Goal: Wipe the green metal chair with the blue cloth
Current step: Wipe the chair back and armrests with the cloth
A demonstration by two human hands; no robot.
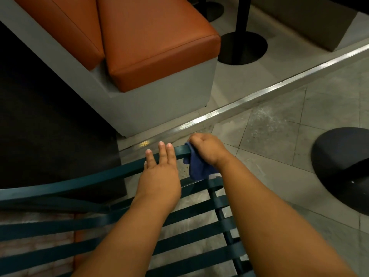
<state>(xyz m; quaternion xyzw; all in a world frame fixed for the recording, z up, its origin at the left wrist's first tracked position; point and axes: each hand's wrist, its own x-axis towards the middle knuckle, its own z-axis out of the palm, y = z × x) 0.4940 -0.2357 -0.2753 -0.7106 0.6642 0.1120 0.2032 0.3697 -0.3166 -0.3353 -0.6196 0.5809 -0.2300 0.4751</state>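
Green metal chair (111,174): right hand (207,148) grips the blue cloth (196,166) at its corner; left hand (159,172), fingers straight, steadies the rail; best to wipe with firm, overlapping strokes.

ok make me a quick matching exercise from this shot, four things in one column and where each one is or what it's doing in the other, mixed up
Column one
1. left hand
2. right hand
3. blue cloth
4. orange cushion

Column two
A. bunched over the corner of the green metal chair
B. on the grey bench, beyond the chair
C. fingers straight, resting on the chair's top rail
D. gripping the cloth against the rail

Pairs: 1-C, 2-D, 3-A, 4-B
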